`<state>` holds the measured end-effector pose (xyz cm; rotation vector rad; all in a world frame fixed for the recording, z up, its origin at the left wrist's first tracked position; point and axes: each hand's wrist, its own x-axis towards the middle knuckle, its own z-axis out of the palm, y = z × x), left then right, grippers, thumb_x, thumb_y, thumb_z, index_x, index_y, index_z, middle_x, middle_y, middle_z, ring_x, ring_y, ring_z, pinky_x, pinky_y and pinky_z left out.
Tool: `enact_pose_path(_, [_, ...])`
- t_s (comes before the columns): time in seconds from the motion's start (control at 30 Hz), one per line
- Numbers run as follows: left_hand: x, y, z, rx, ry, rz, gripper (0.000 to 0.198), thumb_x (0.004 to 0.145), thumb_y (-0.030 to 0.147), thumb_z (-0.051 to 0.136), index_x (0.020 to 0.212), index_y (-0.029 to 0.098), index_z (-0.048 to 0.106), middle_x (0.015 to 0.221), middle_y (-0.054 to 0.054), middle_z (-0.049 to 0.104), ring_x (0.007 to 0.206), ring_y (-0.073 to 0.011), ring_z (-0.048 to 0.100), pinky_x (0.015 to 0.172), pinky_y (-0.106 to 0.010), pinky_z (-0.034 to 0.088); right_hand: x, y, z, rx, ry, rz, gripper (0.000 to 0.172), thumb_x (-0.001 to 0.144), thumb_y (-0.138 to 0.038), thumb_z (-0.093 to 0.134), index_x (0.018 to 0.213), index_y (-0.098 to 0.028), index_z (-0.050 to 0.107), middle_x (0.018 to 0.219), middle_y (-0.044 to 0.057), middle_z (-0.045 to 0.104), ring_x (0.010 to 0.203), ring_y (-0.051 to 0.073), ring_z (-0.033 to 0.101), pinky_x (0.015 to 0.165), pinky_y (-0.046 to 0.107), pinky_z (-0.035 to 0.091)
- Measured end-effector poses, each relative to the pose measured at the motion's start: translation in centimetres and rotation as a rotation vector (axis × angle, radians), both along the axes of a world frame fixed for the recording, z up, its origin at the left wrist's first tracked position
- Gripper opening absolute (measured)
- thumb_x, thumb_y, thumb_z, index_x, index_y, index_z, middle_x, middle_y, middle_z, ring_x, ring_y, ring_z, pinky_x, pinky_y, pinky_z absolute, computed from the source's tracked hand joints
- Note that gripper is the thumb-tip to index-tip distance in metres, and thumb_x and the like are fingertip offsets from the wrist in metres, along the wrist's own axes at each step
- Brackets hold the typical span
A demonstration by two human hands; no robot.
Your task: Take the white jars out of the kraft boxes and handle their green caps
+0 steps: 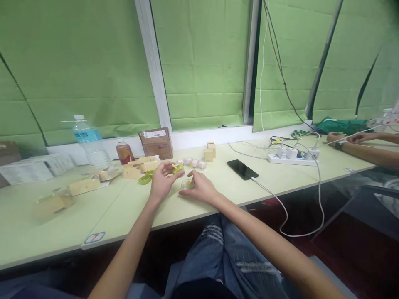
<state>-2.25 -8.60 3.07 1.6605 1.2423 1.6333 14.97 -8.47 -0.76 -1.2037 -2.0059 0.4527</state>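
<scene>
My left hand (162,181) is closed round a small green plastic piece (178,168), raised a little over the table. Just right of it, my right hand (201,187) grips a small clear round container (187,184) with something yellow inside, between thumb and fingers. More green plastic pieces (145,178) lie beside my left hand, partly hidden by it. Behind both hands sits a row of several pale pink, clear-wrapped round items (193,162).
Opened cardboard boxes (84,185) lie to the left, near a large water bottle (90,141) and an amber bottle (124,152). A brown carton (156,143) stands behind. Rightward are a phone (242,169), its cable, a power strip (293,158) and another person's hands (349,139).
</scene>
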Motion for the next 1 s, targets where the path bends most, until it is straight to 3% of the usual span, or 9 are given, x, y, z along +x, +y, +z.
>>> enact_pose_path(0.07, [0.0, 0.1, -0.1, 0.01, -0.001, -0.001, 0.058, 0.059, 0.042, 0.091, 0.102, 0.018, 0.062, 0.103, -0.008, 0.071, 0.102, -0.0243, 0.07, 0.103, -0.046, 0.052, 0.3, -0.2, -0.4, 0.022, 0.023, 0.063, 0.061, 0.076, -0.032, 0.077, 0.13, -0.015, 0.054, 0.11, 0.013, 0.066, 0.107, 0.03, 0.062, 0.091, 0.044, 0.05])
enact_pose_path(0.13, [0.1, 0.1, -0.1, 0.01, 0.003, -0.007, 0.058, 0.059, 0.042, 0.091, 0.102, 0.018, 0.062, 0.103, -0.008, 0.072, 0.103, -0.0245, 0.07, 0.104, -0.046, 0.051, 1.5, -0.3, -0.9, 0.031, 0.061, 0.168, 0.065, 0.076, -0.017, 0.069, 0.138, -0.017, 0.049, 0.118, 0.013, 0.066, 0.114, 0.028, 0.062, 0.099, 0.044, 0.048])
enact_pose_path(0.27, [0.7, -0.3, 0.0, -0.022, 0.021, -0.058, 0.057, 0.058, 0.04, 0.092, 0.103, 0.018, 0.064, 0.11, -0.009, 0.073, 0.109, -0.026, 0.069, 0.106, -0.048, 0.051, 4.3, -0.2, -1.5, 0.077, 0.081, 0.233, 0.082, 0.077, -0.019, 0.07, 0.151, -0.018, 0.037, 0.15, 0.019, 0.048, 0.138, 0.032, 0.047, 0.113, 0.05, 0.038])
enact_pose_path(0.33, [1.1, -0.6, -0.1, -0.038, 0.027, -0.107, 0.058, 0.058, 0.038, 0.093, 0.104, 0.018, 0.065, 0.113, -0.011, 0.073, 0.113, -0.0273, 0.068, 0.106, -0.049, 0.051, 4.7, -0.2, -1.6, 0.079, 0.093, 0.18, 0.086, 0.076, -0.031, 0.077, 0.152, -0.016, 0.038, 0.145, 0.019, 0.051, 0.133, 0.033, 0.05, 0.111, 0.05, 0.04])
enact_pose_path(0.4, [1.5, -0.7, -0.3, -0.047, 0.032, -0.165, 0.057, 0.058, 0.036, 0.093, 0.105, 0.018, 0.065, 0.116, -0.011, 0.073, 0.115, -0.028, 0.068, 0.105, -0.049, 0.052, 4.5, -0.1, -1.7, 0.059, 0.109, 0.122, 0.083, 0.076, -0.038, 0.079, 0.147, -0.015, 0.044, 0.126, 0.016, 0.061, 0.117, 0.031, 0.058, 0.103, 0.049, 0.046])
enact_pose_path(0.5, [1.9, -0.7, -0.6, -0.039, 0.039, -0.244, 0.055, 0.06, 0.034, 0.092, 0.106, 0.019, 0.065, 0.116, -0.011, 0.073, 0.116, -0.0279, 0.067, 0.105, -0.049, 0.053, 3.8, 0.0, -1.7, 0.054, 0.132, 0.155, 0.074, 0.08, -0.029, 0.073, 0.146, -0.013, 0.044, 0.109, 0.01, 0.064, 0.1, 0.025, 0.061, 0.094, 0.044, 0.049])
enact_pose_path(0.7, [2.1, -0.8, -0.8, -0.057, 0.102, -0.344, 0.056, 0.059, 0.03, 0.092, 0.107, 0.018, 0.067, 0.116, -0.013, 0.073, 0.115, -0.0292, 0.068, 0.106, -0.052, 0.051, 4.0, -0.5, -1.6, -0.021, 0.23, 0.365, 0.092, 0.076, -0.012, 0.066, 0.158, -0.022, 0.026, 0.112, 0.006, 0.063, 0.096, 0.02, 0.062, 0.089, 0.037, 0.051])
enact_pose_path(0.87, [2.0, -1.2, -0.8, -0.069, 0.144, -0.458, 0.053, 0.063, 0.027, 0.089, 0.11, 0.019, 0.066, 0.117, -0.011, 0.073, 0.113, -0.0268, 0.069, 0.109, -0.048, 0.05, 4.3, -0.9, -1.4, -0.064, 0.263, 0.387, 0.1, 0.075, -0.009, 0.064, 0.162, -0.023, 0.017, 0.119, 0.01, 0.062, 0.101, 0.021, 0.062, 0.089, 0.037, 0.052])
enact_pose_path(1.0, [1.6, -1.5, -0.4, -0.079, 0.169, -0.49, 0.048, 0.068, 0.026, 0.085, 0.11, 0.02, 0.064, 0.125, -0.011, 0.069, 0.12, -0.0264, 0.066, 0.108, -0.045, 0.05, 3.9, -0.8, -1.6, -0.044, 0.252, 0.35, 0.1, 0.079, -0.021, 0.074, 0.162, -0.025, 0.018, 0.122, 0.009, 0.063, 0.105, 0.022, 0.062, 0.092, 0.039, 0.051])
